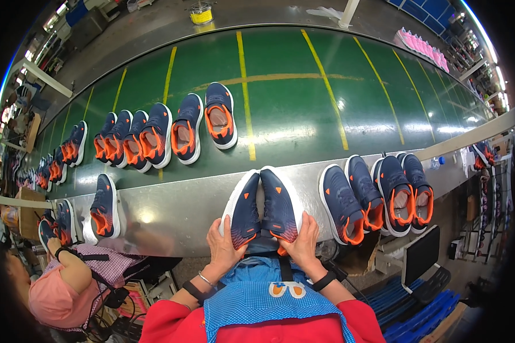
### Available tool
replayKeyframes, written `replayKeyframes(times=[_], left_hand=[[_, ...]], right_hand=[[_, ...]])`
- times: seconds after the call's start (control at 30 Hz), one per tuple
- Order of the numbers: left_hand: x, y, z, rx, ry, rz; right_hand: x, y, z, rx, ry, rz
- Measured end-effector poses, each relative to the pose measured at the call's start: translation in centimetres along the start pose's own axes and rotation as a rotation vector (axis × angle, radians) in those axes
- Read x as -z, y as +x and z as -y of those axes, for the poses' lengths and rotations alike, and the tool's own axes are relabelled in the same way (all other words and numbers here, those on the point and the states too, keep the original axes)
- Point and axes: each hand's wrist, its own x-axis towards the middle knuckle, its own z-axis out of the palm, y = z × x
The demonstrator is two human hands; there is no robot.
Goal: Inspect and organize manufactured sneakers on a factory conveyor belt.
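Two navy sneakers with white soles and orange collars are side by side in front of me, toes pointing away. Around the heel of the left sneaker (244, 208) wraps my left hand (225, 247). My right hand (301, 243) grips the heel of the right sneaker (278, 203). The two shoes lean together at the toes, over the near edge of the metal ledge (183, 220). To their right, several matching sneakers (395, 191) stand close together on the ledge. One more sneaker (102, 208) rests on the ledge at the left.
Beyond the ledge runs a green conveyor belt (286, 120) with yellow lines, carrying a row of navy sneakers (156, 134). Pink shoes (422, 48) sit at the far right. A co-worker (63, 286) is at the lower left, one hand at other sneakers. A metal bar (469, 134) crosses at right.
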Motion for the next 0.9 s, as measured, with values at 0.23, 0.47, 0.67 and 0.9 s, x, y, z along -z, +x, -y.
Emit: replayKeyframes(times=[0.23, 0.47, 0.67, 0.9], left_hand=[[1.1, 0.4, 0.5, -0.054, -0.099, 0.100], [4.2, 5.8, -2.6, -0.184, -0.471, -0.019], [1.5, 13.3, -8.8, 0.017, -0.890, 0.282], [1.1, 14.1, -11.2, -0.015, -0.937, 0.499]], right_hand=[[2.2, -0.5, -2.0, -0.112, 0.315, 0.005], [3.9, -3.0, -2.2, -0.142, 0.421, 0.023], [4.1, -4.2, 0.7, -0.121, 0.461, 0.009], [3.9, -6.5, 2.4, -0.226, 0.497, -0.008]])
